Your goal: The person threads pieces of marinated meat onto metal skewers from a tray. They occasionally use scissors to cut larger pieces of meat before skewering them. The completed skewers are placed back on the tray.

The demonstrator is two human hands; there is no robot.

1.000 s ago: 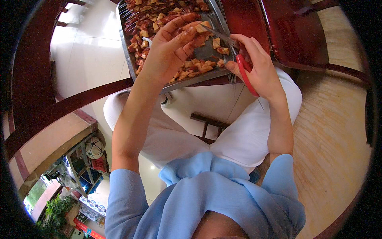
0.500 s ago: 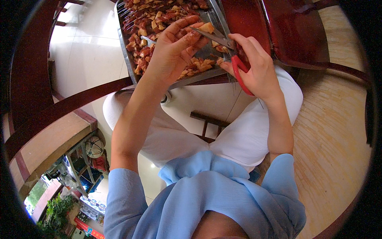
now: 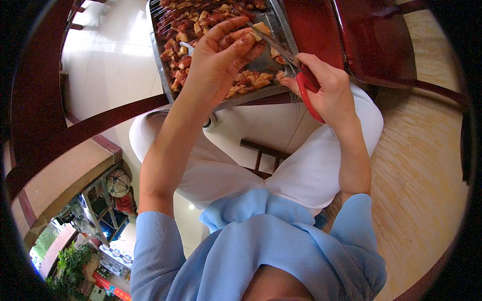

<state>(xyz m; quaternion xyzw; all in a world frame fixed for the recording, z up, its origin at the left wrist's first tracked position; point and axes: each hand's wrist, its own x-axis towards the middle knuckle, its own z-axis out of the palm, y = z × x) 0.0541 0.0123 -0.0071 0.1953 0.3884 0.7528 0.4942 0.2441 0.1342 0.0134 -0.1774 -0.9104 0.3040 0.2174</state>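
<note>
My left hand (image 3: 218, 60) pinches a food piece (image 3: 261, 27) over the metal tray (image 3: 163, 75); my right hand (image 3: 326, 88) grips red-handled scissors (image 3: 293, 62), blades at that piece; tray rests on my lap.

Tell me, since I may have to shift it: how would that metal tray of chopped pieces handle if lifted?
The flat metal tray looks stiff but probably heavy, being heaped with red and tan chopped pieces. Its rim seems shallow, so tilting would likely spill them.
</note>
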